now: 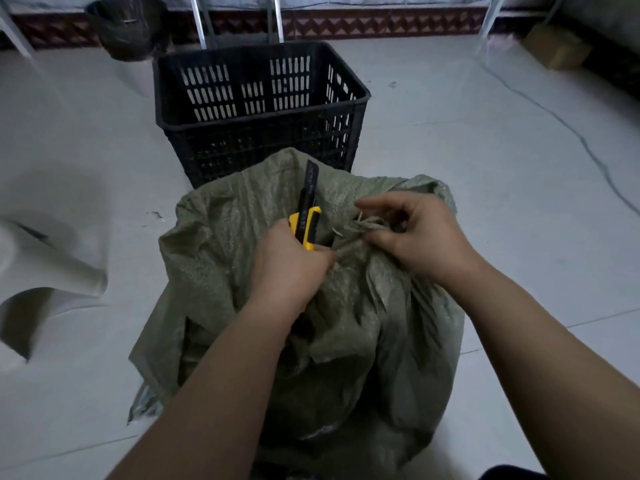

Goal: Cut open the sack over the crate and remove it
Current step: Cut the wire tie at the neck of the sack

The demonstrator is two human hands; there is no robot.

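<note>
A grey-green woven sack covers a boxy shape on the floor in front of me; what it covers is mostly hidden. My left hand grips a yellow and black utility knife, its blade pointing up and away over the sack's top. My right hand pinches the bunched, tied neck of the sack just right of the knife. The two hands are close together on top of the sack.
An empty black slotted plastic crate stands directly behind the sack. A dark bucket sits at the far wall on the left. A cardboard box lies at the far right. White plastic furniture is at my left.
</note>
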